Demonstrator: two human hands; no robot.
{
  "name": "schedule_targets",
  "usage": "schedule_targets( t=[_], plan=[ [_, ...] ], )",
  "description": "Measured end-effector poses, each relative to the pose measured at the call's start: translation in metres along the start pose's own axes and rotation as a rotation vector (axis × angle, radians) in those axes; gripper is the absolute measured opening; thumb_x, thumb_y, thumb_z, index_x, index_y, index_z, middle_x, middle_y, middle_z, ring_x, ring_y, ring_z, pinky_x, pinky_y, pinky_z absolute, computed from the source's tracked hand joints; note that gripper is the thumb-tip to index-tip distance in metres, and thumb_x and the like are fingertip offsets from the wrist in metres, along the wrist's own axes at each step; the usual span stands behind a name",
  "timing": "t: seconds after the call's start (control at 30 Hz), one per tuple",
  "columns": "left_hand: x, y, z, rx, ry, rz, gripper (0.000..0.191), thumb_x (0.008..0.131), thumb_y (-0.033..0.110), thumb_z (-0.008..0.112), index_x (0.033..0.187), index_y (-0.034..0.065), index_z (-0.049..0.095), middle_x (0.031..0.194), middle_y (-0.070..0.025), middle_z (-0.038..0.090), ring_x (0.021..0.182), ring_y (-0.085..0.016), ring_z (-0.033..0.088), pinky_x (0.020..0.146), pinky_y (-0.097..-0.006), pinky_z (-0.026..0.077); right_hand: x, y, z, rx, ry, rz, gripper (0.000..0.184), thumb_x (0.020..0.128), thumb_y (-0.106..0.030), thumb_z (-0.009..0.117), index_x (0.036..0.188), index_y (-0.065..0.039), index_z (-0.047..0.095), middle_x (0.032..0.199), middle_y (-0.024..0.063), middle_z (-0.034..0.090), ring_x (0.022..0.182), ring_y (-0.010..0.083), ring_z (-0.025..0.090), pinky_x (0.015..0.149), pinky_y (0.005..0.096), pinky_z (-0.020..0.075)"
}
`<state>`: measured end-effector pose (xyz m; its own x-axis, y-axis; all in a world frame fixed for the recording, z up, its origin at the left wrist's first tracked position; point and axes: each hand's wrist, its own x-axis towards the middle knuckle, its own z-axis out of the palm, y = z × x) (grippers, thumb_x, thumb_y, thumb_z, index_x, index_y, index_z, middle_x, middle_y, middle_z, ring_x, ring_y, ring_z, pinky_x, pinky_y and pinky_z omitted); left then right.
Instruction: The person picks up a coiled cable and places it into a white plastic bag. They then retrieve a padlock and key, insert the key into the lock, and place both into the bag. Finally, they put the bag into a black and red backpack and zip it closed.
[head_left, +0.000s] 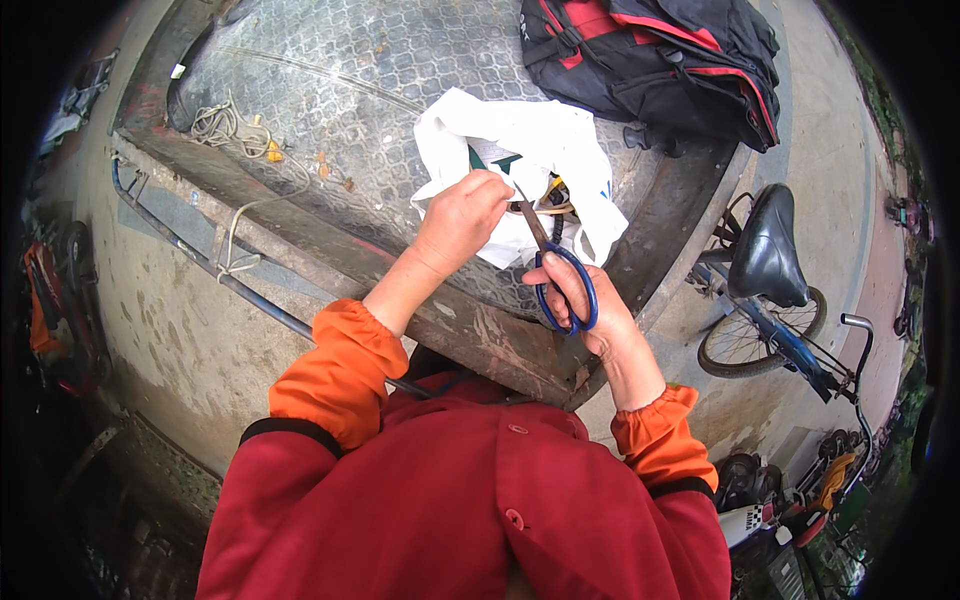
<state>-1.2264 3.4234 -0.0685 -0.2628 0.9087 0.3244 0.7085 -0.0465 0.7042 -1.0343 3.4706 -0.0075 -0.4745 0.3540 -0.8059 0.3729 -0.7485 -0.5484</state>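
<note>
In my right hand (592, 304) is a pair of scissors (541, 232) with blue handles; my thumb and fingers go through the loops. The dark, worn blades point up and away from me. Just left of the blade tips, my left hand (463, 221) pinches a small white piece (529, 178), perhaps paper or plastic; my fingers partly hide it. Both hands are over the near side of a white plastic bag (551, 124), which lies with its mouth spread wide. Inside it show a green and white printed item (495, 156) and a dark cord or strap (558, 225).
The bag rests on the textured mat of a metal cart bed (337, 82) with raised rusty sides. A black and red backpack (660, 67) lies at the far right. Tangled rope (225, 127) lies left. A bicycle (772, 300) stands right of the cart.
</note>
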Motion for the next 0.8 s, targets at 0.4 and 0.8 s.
schedule_targets(
  t=[0.4, 0.8],
  plan=[
    [-0.001, -0.012, 0.016, -0.761, 0.099, -0.779, 0.007, 0.083, 0.0, 0.063, 0.089, -0.0015, 0.06, 0.084, -0.0056, 0.067, 0.076, -0.01, 0.066, 0.067, -0.0231, 0.053, -0.007, 0.008, -0.005, 0.055, -0.076, 0.016, 0.051, 0.091, -0.046, 0.054, 0.099, 0.004, 0.063, 0.061, -0.0021, 0.047, 0.052, 0.0063, 0.042, 0.048, 0.0204, 0.0343],
    [0.03, -0.026, -0.011, 0.333, -0.088, -0.104, 0.044, 0.074, -0.007, 0.055, 0.117, 0.0034, 0.057, 0.115, -0.0187, 0.055, 0.089, -0.034, 0.06, 0.078, -0.0343, 0.05, -0.022, -0.01, -0.007, -1.178, 0.351, -0.271, 0.033, 0.082, -0.034, 0.064, 0.09, -0.002, 0.061, 0.077, 0.0198, 0.064, 0.077, 0.0362, 0.063, 0.068, 0.0417, 0.048]
  ],
)
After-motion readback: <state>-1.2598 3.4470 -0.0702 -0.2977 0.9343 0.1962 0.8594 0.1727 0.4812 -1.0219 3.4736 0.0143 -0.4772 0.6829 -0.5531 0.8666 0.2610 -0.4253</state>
